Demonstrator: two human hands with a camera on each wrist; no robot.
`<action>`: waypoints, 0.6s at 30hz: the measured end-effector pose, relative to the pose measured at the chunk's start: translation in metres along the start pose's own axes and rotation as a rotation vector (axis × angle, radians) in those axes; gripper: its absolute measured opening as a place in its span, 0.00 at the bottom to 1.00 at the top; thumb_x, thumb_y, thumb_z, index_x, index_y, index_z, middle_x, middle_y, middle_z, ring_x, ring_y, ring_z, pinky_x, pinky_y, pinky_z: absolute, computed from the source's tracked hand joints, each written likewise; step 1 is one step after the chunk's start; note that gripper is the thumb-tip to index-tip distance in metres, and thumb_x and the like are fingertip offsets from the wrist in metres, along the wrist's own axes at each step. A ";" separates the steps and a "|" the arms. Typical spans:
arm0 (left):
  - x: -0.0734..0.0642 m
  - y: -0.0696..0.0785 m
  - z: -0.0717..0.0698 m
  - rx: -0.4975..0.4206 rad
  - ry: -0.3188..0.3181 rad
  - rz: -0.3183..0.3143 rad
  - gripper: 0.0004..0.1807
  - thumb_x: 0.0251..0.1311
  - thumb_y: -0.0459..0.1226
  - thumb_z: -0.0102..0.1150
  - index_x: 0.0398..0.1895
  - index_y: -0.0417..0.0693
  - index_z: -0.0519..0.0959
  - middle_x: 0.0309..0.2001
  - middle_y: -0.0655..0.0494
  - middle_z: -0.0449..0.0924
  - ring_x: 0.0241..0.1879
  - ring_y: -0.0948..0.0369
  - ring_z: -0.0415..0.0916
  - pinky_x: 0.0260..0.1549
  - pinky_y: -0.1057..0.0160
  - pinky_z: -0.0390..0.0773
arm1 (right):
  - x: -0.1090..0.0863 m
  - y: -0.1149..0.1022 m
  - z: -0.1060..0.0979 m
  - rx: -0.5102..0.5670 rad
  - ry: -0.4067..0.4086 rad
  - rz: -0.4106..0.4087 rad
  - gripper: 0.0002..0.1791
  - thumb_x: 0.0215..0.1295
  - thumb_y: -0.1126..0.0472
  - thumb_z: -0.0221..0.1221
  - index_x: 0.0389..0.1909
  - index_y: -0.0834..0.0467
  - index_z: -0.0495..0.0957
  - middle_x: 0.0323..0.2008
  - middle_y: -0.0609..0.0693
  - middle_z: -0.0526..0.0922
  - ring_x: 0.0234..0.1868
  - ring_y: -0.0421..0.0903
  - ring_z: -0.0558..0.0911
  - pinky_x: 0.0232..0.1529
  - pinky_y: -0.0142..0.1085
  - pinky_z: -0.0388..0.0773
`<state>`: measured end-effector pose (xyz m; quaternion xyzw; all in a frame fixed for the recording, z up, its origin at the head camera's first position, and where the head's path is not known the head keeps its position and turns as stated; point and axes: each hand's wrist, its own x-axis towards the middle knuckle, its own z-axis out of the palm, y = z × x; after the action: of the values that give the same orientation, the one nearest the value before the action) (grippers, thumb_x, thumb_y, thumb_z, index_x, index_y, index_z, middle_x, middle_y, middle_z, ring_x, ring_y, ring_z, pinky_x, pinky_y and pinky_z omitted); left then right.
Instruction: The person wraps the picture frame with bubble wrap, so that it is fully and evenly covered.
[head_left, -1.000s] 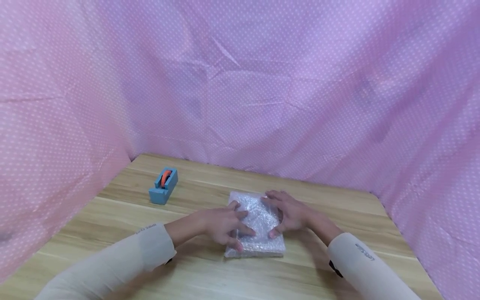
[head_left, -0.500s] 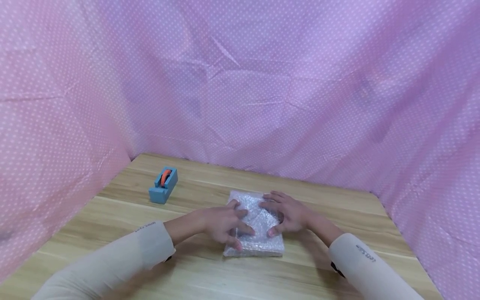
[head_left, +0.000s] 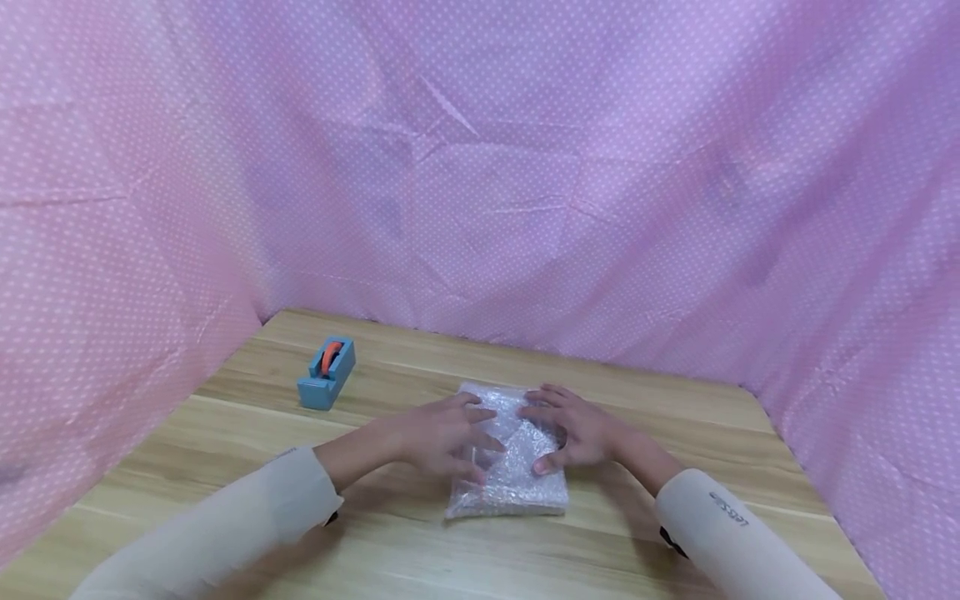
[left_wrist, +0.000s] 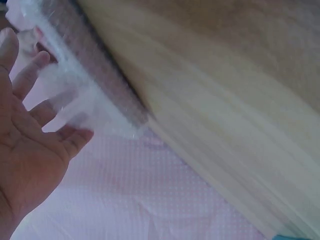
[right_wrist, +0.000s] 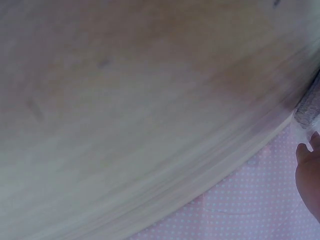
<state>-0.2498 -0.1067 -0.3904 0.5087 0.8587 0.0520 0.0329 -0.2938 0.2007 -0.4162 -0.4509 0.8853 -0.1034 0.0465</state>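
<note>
A flat rectangular package in clear bubble wrap [head_left: 517, 479] lies on the table between both hands; what is inside cannot be made out. Over its left side, my left hand [head_left: 442, 437] spreads its fingers. The left wrist view shows that palm [left_wrist: 35, 145] beside the bubble-wrapped package [left_wrist: 92, 55], its fingertips at loose, see-through film. On the right side of the package rests my right hand [head_left: 581, 429], fingers spread across the top and thumb toward the near part. Only part of the right hand [right_wrist: 310, 172] shows in the right wrist view, by the package's corner.
A blue tape dispenser [head_left: 327, 375] with an orange reel stands on the wooden table [head_left: 405, 550], at the back left. Pink cloth with white dots [head_left: 495, 208] hangs behind the table and along both sides.
My left hand has shifted slightly left and up off the package's near part, and the wrap's near left corner sticks out a little more. The right hand has hardly moved.
</note>
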 end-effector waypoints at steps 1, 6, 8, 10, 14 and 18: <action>-0.002 -0.001 -0.002 -0.017 0.021 -0.013 0.29 0.69 0.63 0.53 0.67 0.63 0.78 0.72 0.47 0.70 0.73 0.43 0.61 0.72 0.43 0.61 | 0.000 0.000 0.000 -0.004 0.000 -0.001 0.51 0.57 0.25 0.62 0.76 0.49 0.67 0.77 0.56 0.62 0.78 0.68 0.53 0.72 0.66 0.52; -0.022 -0.015 -0.016 -0.061 0.153 -0.075 0.22 0.71 0.54 0.58 0.59 0.55 0.84 0.65 0.47 0.77 0.67 0.49 0.70 0.66 0.46 0.70 | 0.000 0.002 0.001 0.003 0.003 0.003 0.51 0.56 0.24 0.62 0.76 0.49 0.67 0.77 0.55 0.62 0.78 0.66 0.52 0.74 0.65 0.51; -0.037 -0.023 -0.021 -0.095 0.206 -0.119 0.20 0.71 0.52 0.60 0.57 0.52 0.85 0.62 0.47 0.79 0.64 0.49 0.72 0.64 0.45 0.71 | 0.000 0.003 0.001 0.009 0.004 0.007 0.51 0.56 0.24 0.62 0.76 0.48 0.67 0.77 0.55 0.62 0.78 0.66 0.52 0.74 0.65 0.51; -0.054 -0.031 -0.025 -0.141 0.246 -0.188 0.19 0.71 0.50 0.60 0.56 0.50 0.85 0.60 0.49 0.81 0.63 0.49 0.74 0.63 0.45 0.73 | -0.001 0.002 0.001 0.012 0.003 0.009 0.51 0.56 0.24 0.63 0.76 0.48 0.67 0.77 0.55 0.62 0.78 0.66 0.52 0.73 0.65 0.51; -0.091 -0.052 -0.027 -0.191 0.345 -0.329 0.18 0.71 0.46 0.63 0.55 0.46 0.85 0.56 0.52 0.83 0.60 0.49 0.77 0.58 0.45 0.77 | -0.001 0.001 0.000 0.029 -0.001 0.011 0.51 0.56 0.26 0.64 0.76 0.48 0.67 0.77 0.55 0.61 0.78 0.67 0.51 0.73 0.66 0.50; -0.126 -0.078 -0.023 -0.201 0.453 -0.446 0.14 0.70 0.42 0.64 0.51 0.44 0.86 0.49 0.53 0.86 0.52 0.50 0.82 0.52 0.45 0.80 | 0.000 0.001 0.001 0.033 -0.009 0.005 0.51 0.56 0.26 0.64 0.76 0.49 0.67 0.78 0.56 0.60 0.79 0.67 0.51 0.74 0.65 0.49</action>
<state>-0.2596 -0.2554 -0.3769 0.2779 0.9250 0.2396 -0.0985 -0.2941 0.2010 -0.4169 -0.4484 0.8844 -0.1160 0.0583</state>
